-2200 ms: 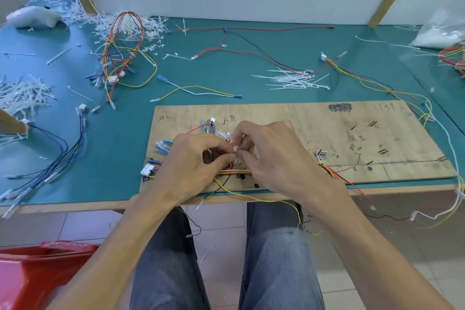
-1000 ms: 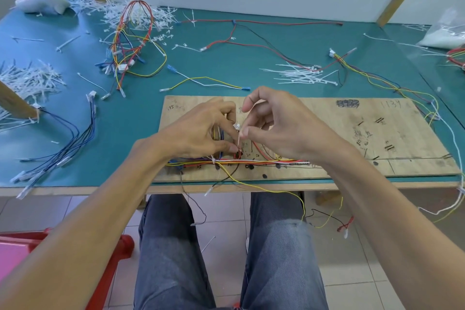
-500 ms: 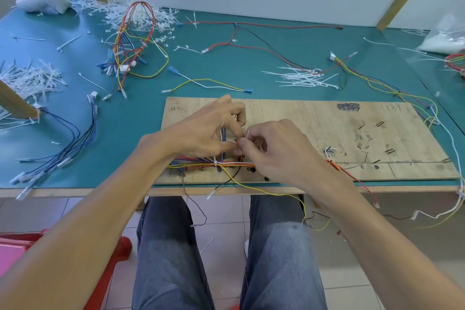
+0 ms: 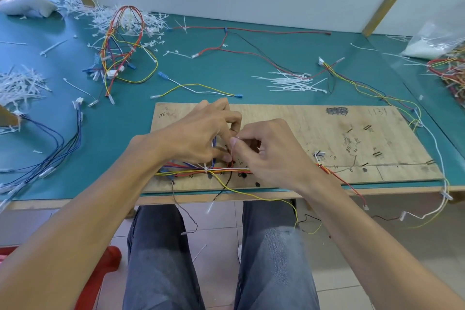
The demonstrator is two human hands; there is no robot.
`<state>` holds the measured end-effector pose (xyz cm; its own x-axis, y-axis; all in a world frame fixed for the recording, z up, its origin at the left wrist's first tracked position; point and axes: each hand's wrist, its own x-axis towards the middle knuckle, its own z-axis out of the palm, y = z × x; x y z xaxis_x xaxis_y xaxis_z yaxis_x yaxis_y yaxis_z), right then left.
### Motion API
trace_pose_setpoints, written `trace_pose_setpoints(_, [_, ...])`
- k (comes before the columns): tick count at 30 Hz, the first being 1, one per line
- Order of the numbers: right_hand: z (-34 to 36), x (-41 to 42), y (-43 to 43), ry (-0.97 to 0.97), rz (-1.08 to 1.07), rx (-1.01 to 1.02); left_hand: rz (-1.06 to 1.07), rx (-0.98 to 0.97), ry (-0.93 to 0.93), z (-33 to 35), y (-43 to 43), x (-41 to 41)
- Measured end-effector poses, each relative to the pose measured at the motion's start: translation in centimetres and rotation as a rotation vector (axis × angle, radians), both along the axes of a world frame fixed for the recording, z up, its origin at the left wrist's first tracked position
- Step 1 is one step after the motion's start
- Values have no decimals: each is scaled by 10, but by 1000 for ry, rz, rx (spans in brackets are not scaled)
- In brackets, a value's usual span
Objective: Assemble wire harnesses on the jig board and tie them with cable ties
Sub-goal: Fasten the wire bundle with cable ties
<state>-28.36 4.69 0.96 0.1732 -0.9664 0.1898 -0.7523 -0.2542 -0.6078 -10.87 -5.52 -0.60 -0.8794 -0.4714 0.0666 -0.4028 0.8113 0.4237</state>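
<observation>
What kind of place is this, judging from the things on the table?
Probably a workbench for assembling wire harnesses by hand. A wooden jig board carries a wire bundle along its near edge, white cable ties lie in loose heaps, and more harnesses are piled behind.

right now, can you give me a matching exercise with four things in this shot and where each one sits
Things
1. jig board
2. bunch of loose cable ties
3. red plastic item
4. clear bag

Places
A. on the floor, lower left
B. far right of the table, at the back
C. near edge of the table, centre
D. on the table just beyond the board

Pairs: 1-C, 2-D, 3-A, 4-B
</observation>
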Motion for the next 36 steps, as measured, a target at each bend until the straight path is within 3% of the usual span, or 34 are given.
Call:
trace_pose_setpoints(6, [5,0,-4,5,-44,28,-7,114,-17,10,1,-4])
trace_pose_setpoints(13, [5,5,-5,120,25,-13,-29,-36,-157,15,-3,-16])
trace_pose_setpoints(18, [11,-8,3,-112,-29,17,-16,-58,-180,13,-4,-17])
trace_pose_setpoints(20, [17,-28,-1,-311,-120,39,10,5,-142,12,-2,-12])
trace_pose_setpoints(22, [20,-61,-15,-369,-259,6,23,96,-85,12,5,-7])
trace_pose_setpoints(27, [-8,-150,-83,-99,-627,58,155,82,-7,13,21,3])
trace_pose_setpoints(31, [-26,-175,-120,88,-679,162,280,7,147,9,39,11])
trace_pose_setpoints(36, [-38,-178,-138,167,-688,119,420,-45,238,0,56,21])
